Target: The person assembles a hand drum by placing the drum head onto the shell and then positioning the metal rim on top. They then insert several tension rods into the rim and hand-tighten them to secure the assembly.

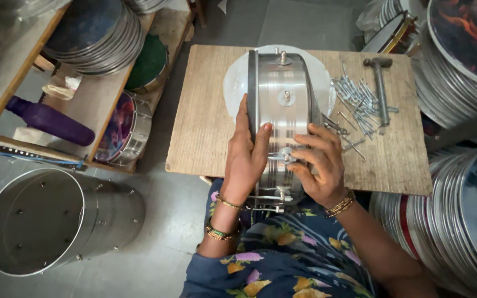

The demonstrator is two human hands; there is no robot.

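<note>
Head camera, looking straight down: I see my two bare hands on a shiny metal drum shell [280, 105] standing on its edge on a small wooden work table [205, 127], its lower end leaning toward my lap. A white round drum skin [233, 88] lies under it. My left hand [248, 157] is wrapped around the shell's left rim, palm flat against the side, thumb over the curved face. My right hand [318, 163] pinches a small tuning bolt fitting [285, 157] on the shell, fingertips closed on it. To the right lie a loose pile of metal hooks and bolts [354, 99] and a hammer [381, 88]. A large open steel cylinder [56, 221] stands on the floor to the left, and stacked drum frames [459, 72] crowd the right side.

My judgement: balanced on its narrow edge, the shell could roll or tip if my left hand loosens, and the small fitting could slip from my fingertips.
</note>
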